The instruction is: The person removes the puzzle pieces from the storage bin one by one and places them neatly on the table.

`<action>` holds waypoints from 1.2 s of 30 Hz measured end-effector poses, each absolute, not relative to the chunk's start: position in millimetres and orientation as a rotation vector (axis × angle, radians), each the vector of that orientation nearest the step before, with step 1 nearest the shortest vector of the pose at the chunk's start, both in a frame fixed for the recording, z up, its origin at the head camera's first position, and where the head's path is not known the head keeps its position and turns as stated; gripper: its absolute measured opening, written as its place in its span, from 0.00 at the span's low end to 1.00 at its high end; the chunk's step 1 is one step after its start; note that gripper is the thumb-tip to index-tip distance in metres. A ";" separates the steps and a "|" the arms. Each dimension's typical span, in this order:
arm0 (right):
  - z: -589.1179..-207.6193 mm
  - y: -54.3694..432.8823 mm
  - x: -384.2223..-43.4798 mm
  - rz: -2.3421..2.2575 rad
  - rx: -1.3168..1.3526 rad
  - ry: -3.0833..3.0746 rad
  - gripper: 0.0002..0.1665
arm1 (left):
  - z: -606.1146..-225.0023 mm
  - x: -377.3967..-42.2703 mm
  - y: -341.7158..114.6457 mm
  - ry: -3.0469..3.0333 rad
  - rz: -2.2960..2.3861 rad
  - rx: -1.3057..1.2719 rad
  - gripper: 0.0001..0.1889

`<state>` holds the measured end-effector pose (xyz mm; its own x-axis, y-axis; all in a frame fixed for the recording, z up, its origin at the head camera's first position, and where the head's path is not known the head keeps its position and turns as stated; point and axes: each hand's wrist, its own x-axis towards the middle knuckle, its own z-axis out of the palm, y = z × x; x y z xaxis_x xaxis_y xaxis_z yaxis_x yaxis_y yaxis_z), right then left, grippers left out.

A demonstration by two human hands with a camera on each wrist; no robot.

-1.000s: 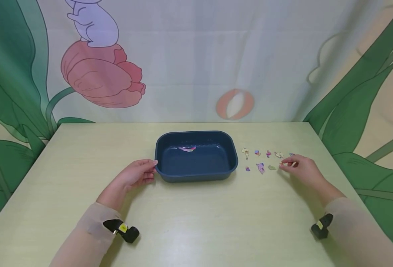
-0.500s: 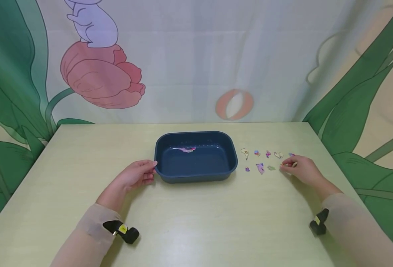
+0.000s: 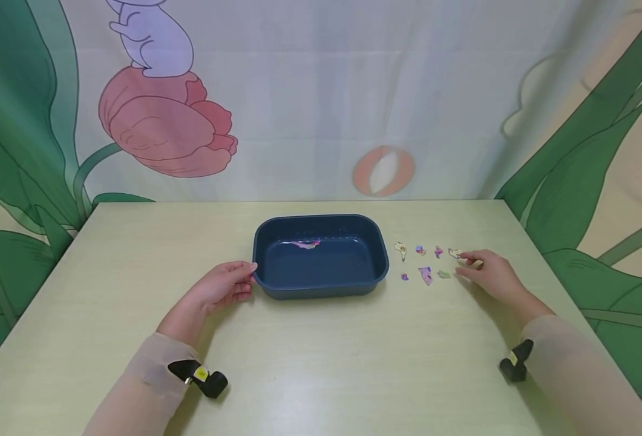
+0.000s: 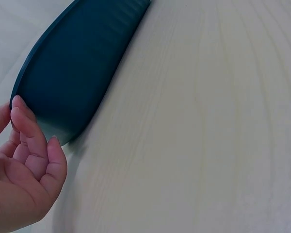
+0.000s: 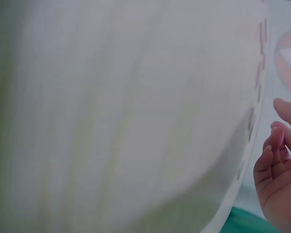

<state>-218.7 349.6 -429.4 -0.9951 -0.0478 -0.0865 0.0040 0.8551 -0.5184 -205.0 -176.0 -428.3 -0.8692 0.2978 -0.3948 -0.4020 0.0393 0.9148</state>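
Observation:
My left hand (image 3: 227, 282) pinches the left rim of a deep, dark blue rectangular tray (image 3: 321, 290). In the left wrist view, thumb and fingertips meet at the edge of the tray (image 4: 63, 73). A pink and purple flat piece (image 3: 305, 244) lies inside it toward the back. My right hand (image 3: 492, 275) is low over the table, thumb and index finger apart, index fingertip by a pale, dark-outlined sticker-like piece (image 3: 454, 253). Nothing shows between those fingers. The right wrist view has the hand (image 5: 281, 174) at its edge, and its fingertips look separated.
Several small flat cutouts lie in two rows right of the tray, among them a purple piece (image 3: 426, 275), a green piece (image 3: 443, 274) and a yellowish piece (image 3: 400, 251). A printed curtain (image 3: 299, 109) hangs behind the pale wooden table (image 3: 321, 363).
My right hand has shifted slightly left; its thumb and index finger have parted. The bluish piece behind it and the small orange bit at its fingertips no longer show. My left hand stays put.

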 end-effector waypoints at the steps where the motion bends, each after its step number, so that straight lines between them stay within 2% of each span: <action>1: -427.7 346.4 -219.4 -0.838 -0.034 2.930 0.27 | -428.1 -205.0 -176.2 1.835 1.883 -0.106 0.10; 10: -407.6 296.4 -224.4 -1.033 -0.085 2.861 0.28 | -426.8 -205.1 -175.7 1.838 1.886 -0.110 0.10; 25: -393.4 193.3 -238.9 -1.388 -0.435 2.707 0.18 | -430.1 -205.3 -177.9 1.842 1.888 -0.101 0.10; 36: -401.1 134.9 -266.4 -1.232 -0.569 2.693 0.17 | -431.2 -206.7 -177.6 1.846 1.880 -0.094 0.10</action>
<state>-266.4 134.9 -401.1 -0.9211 -0.3871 0.0409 -0.2841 0.5968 -0.7504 -206.7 -177.6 -431.2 -0.8725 0.2983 -0.3869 -0.3923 0.0444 0.9188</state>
